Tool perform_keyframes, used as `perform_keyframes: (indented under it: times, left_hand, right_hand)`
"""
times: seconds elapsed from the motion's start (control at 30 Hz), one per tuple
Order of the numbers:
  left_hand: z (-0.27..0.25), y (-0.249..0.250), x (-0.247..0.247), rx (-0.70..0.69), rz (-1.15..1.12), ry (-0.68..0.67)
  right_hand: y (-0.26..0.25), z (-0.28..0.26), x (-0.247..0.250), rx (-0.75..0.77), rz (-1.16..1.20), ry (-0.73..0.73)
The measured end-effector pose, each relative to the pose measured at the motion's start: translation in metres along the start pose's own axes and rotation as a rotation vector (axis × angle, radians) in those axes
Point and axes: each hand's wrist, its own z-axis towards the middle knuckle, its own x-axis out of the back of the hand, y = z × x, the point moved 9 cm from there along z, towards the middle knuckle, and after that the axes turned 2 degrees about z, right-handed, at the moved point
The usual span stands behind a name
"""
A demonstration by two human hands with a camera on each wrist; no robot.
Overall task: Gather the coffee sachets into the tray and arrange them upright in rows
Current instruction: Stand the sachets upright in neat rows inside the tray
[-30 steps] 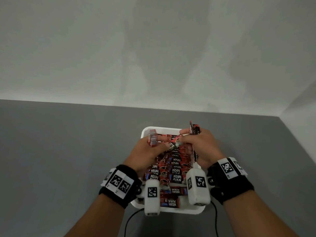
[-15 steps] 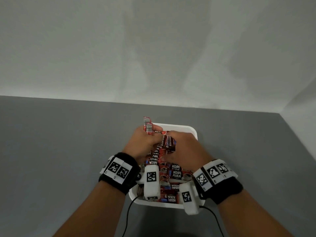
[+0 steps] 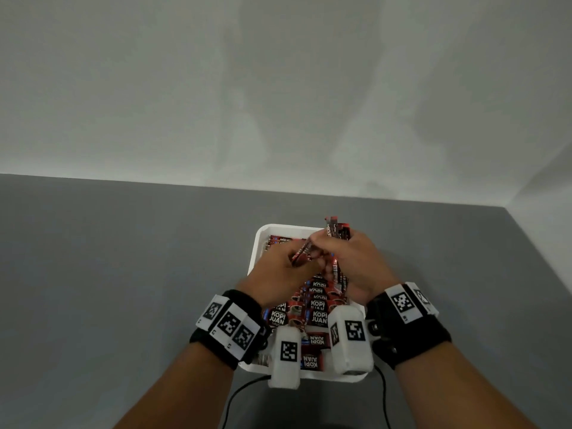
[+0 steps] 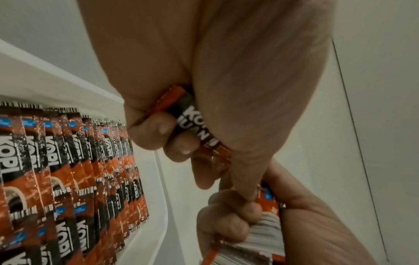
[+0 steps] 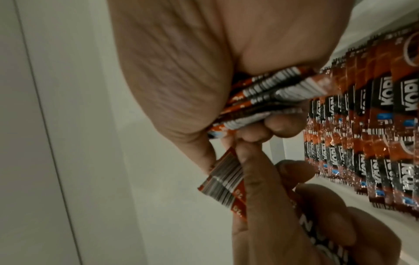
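Note:
A white tray (image 3: 254, 252) on the grey table holds rows of red-and-black coffee sachets (image 3: 318, 308), also seen standing in overlapped rows in the left wrist view (image 4: 68, 170) and the right wrist view (image 5: 374, 134). Above the tray's far half, my left hand (image 3: 284, 267) grips a sachet (image 4: 192, 122) in its curled fingers. My right hand (image 3: 349, 261) holds a bundle of several sachets (image 5: 278, 96), whose ends stick up past the far rim (image 3: 337, 230). The two hands touch over the tray.
The grey table (image 3: 123, 274) stretches left and right of the tray. A white wall (image 3: 278, 88) rises behind it, with a corner at the far right. A black cable (image 3: 241, 394) hangs below the tray's near edge.
My right hand has moved from the tray's middle to the far right, raising its bundle. My left hand has dropped lower and shifted right, and its sachet now tilts toward the right hand.

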Motion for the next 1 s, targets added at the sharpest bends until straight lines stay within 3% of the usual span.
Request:
perform_keyframes:
  times: [0.07, 0.13, 0.2, 0.27, 0.5, 0.6, 0.8, 0.9, 1.0]
  left_hand:
    - [0.0, -0.009, 0.004, 0.04, -0.081, 0.036]
    - [-0.003, -0.033, 0.014, 0.194, -0.226, 0.108]
    - [-0.008, -0.052, 0.021, 0.327, -0.462, 0.178]
    - [-0.011, -0.061, 0.031, 0.377, -0.577, 0.271]
    - [-0.009, -0.072, 0.05, 0.368, -0.501, 0.406]
    - [-0.007, -0.066, 0.049, 0.345, -0.46, 0.38]
    - [0.0, -0.066, 0.032, 0.334, -0.463, 0.285]
    - [-0.004, -0.061, 0.024, 0.344, -0.496, 0.256]
    - [-0.009, -0.068, 0.026, 0.399, -0.558, 0.255]
  right_hand:
    - [0.002, -0.002, 0.005, -0.029, 0.046, 0.022]
    - [0.002, -0.001, 0.018, -0.037, 0.058, 0.068]
    - [-0.001, -0.001, 0.03, -0.024, -0.009, 0.117]
    - [-0.005, 0.0, 0.035, 0.008, -0.118, 0.127]
    - [-0.01, -0.002, 0.025, 0.152, -0.659, 0.111]
    - [-0.017, -0.008, 0.016, 0.24, -0.78, 0.111]
    - [-0.008, -0.011, -0.028, 0.346, -1.044, -0.108]
    - [-0.002, -0.008, -0.03, 0.361, -0.963, -0.113]
    - [0.004, -0.003, -0.008, 0.184, -0.736, -0.034]
